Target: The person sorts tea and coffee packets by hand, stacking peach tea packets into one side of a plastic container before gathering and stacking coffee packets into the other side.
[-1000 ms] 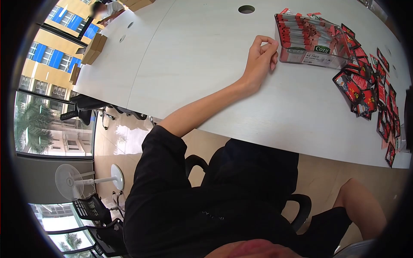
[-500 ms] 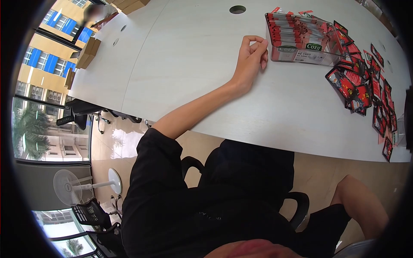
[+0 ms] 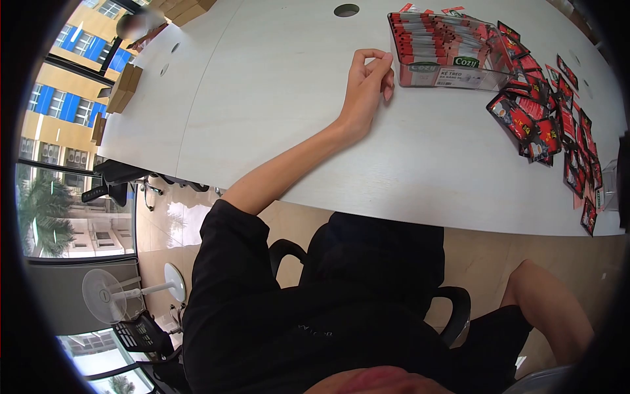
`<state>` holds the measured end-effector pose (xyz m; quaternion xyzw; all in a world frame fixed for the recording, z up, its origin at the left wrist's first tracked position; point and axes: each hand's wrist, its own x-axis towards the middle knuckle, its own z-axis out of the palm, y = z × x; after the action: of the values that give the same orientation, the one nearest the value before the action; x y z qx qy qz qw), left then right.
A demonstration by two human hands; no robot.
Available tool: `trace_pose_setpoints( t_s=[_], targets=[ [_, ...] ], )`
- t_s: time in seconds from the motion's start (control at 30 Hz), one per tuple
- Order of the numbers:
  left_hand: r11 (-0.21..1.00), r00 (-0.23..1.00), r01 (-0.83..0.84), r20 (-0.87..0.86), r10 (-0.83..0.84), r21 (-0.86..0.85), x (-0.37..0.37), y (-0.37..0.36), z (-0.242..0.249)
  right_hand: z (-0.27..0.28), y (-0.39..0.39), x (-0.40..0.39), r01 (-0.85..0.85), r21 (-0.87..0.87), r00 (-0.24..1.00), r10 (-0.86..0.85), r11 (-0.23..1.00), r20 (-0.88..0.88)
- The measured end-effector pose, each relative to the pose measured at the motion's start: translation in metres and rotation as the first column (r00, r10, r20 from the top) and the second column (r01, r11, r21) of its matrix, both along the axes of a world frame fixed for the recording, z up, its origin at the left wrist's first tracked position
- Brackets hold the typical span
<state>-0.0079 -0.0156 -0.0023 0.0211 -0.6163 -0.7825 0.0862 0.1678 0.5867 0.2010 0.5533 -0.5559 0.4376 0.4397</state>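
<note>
Tray (image 3: 489,81) of clear plastic, upright on the pale desk (image 3: 282,111), packed with rows of slim red and silver packets (image 3: 420,39). On its near wall, a green "Cozy" label (image 3: 466,62) and, below that, a white printed label (image 3: 453,77). Just left of the tray, the left grip (image 3: 363,85), palm turned toward it, fingers loosely curled with a half-open gap and nothing visible in hold; fingertips very close to the tray's left wall, contact impossible to tell. Left forearm (image 3: 295,157) laid across the desk edge, running down and left away from the tray. Right grip out of view, so opening and hold impossible to tell; only the bent right arm (image 3: 548,302) visible, well below and right of the tray.

Right of the tray, and down toward the near edge of the desk, a loose, overlapping spread of red and black sachets (image 3: 545,138), the nearest close against the tray's right end. Farther right of the tray, a clear container (image 3: 610,187), partly hidden by the dark border. Left of the tray and slightly beyond, a round hole (image 3: 346,10) in the desk. Far left of the tray, cardboard boxes (image 3: 123,88) and another person (image 3: 141,29), blurred.
</note>
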Motion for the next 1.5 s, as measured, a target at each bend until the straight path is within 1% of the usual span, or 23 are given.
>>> trace_pose_setpoints(
  t_s=[0.07,0.13,0.27,0.43,0.5,0.53,0.57,0.6,0.63,0.7,0.73,0.8,0.83,0.87,0.93,1.0,1.13,1.2,1.3,1.37,1.43,1.47,1.5],
  targets=[
    [1.000,1.000,0.002,0.000,-0.002,0.000,-0.001,0.001,-0.001,0.000,0.009,0.005,-0.008,-0.002,1.000,0.008,1.000,0.005],
    [1.000,1.000,0.005,0.007,-0.005,-0.016,0.001,-0.001,-0.001,0.017,-0.054,-0.006,-0.015,-0.021,1.000,0.015,1.000,0.016],
    [1.000,1.000,0.003,0.013,-0.003,-0.010,0.000,-0.002,0.000,0.034,-0.110,-0.020,-0.029,-0.049,0.999,0.031,0.998,0.030],
    [1.000,1.000,0.029,0.012,-0.029,0.007,0.002,-0.002,0.000,0.060,-0.213,-0.062,-0.006,-0.001,0.998,0.006,1.000,0.059],
    [1.000,1.000,-0.018,0.010,0.018,-0.009,0.001,-0.002,0.000,0.061,-0.235,-0.067,0.030,0.035,0.997,-0.032,0.999,0.072],
    [1.000,0.999,-0.031,0.012,0.031,-0.003,0.001,-0.002,0.000,0.061,-0.236,-0.061,0.063,0.065,0.995,-0.068,0.996,0.077],
    [0.999,0.999,-0.034,0.012,0.034,0.011,0.001,-0.002,0.000,0.039,-0.089,-0.045,0.106,0.103,0.991,-0.114,0.989,0.077],
    [0.999,0.999,-0.048,0.019,0.048,-0.010,0.001,-0.001,0.002,0.055,-0.225,-0.055,0.152,0.147,0.984,-0.163,0.977,0.071],
    [0.998,0.998,-0.061,0.022,0.061,-0.028,0.002,0.000,0.003,0.030,-0.230,-0.064,0.080,-0.008,0.969,-0.076,0.997,0.235],
    [0.999,0.999,-0.045,-0.022,0.044,-0.016,0.001,-0.003,-0.002,-0.023,-0.195,-0.091,0.162,-0.382,0.910,0.012,0.910,0.415],
    [0.999,0.999,-0.041,-0.012,0.041,-0.018,0.002,-0.002,-0.001,-0.040,-0.190,-0.111,0.536,-0.200,0.794,-0.410,0.820,0.449],
    [0.999,0.999,-0.042,0.003,0.042,-0.034,0.002,-0.004,0.002,-0.084,-0.168,-0.125,0.743,0.040,0.503,-0.596,0.668,0.627],
    [0.998,0.999,-0.042,0.010,0.043,-0.050,0.002,-0.005,0.001,-0.110,-0.142,-0.135,0.790,0.128,0.394,-0.657,0.599,0.643],
    [0.998,1.000,-0.027,0.005,0.027,-0.048,0.002,-0.005,0.001,-0.134,-0.124,-0.136,0.860,0.257,0.203,-0.758,0.441,0.620],
    [0.998,1.000,-0.027,0.005,0.027,-0.048,0.001,-0.005,0.001,-0.175,-0.091,-0.136,0.848,0.420,0.084,-0.864,0.324,0.497],
    [0.996,0.998,-0.051,0.019,0.052,-0.074,0.002,-0.004,0.002,-0.204,-0.072,-0.126,0.799,0.527,-0.010,-0.870,0.290,0.494],
    [0.998,0.999,-0.045,0.020,0.045,-0.045,0.002,-0.003,0.002,-0.208,-0.083,-0.110,0.712,0.624,-0.046,-0.866,0.321,0.498],
    [0.997,0.999,-0.041,0.016,0.042,-0.071,0.003,-0.003,0.004,-0.203,-0.085,-0.110,0.702,0.578,0.036,-0.832,0.416,0.554],
    [0.998,0.999,-0.042,0.007,0.043,-0.056,0.002,-0.004,0.001,-0.198,-0.080,-0.116,0.700,0.535,0.094,-0.804,0.472,0.587],
    [0.998,0.999,-0.044,0.012,0.045,-0.055,0.000,-0.003,0.003,-0.207,-0.054,-0.125,0.753,0.491,0.118,-0.824,0.438,0.554],
    [0.996,0.997,-0.066,0.035,0.069,-0.059,0.004,-0.003,0.002,-0.218,-0.019,-0.139,0.934,0.275,-0.012,-0.752,0.227,0.660],
    [0.996,0.997,-0.065,0.036,0.068,-0.068,0.003,-0.002,0.004,-0.226,0.004,-0.150,0.931,0.280,-0.009,-0.751,0.235,0.660],
    [0.995,0.997,-0.061,0.035,0.064,-0.078,0.003,-0.002,0.004,-0.235,0.031,-0.161,0.926,0.335,-0.099,-0.740,0.177,0.666]
  ],
)
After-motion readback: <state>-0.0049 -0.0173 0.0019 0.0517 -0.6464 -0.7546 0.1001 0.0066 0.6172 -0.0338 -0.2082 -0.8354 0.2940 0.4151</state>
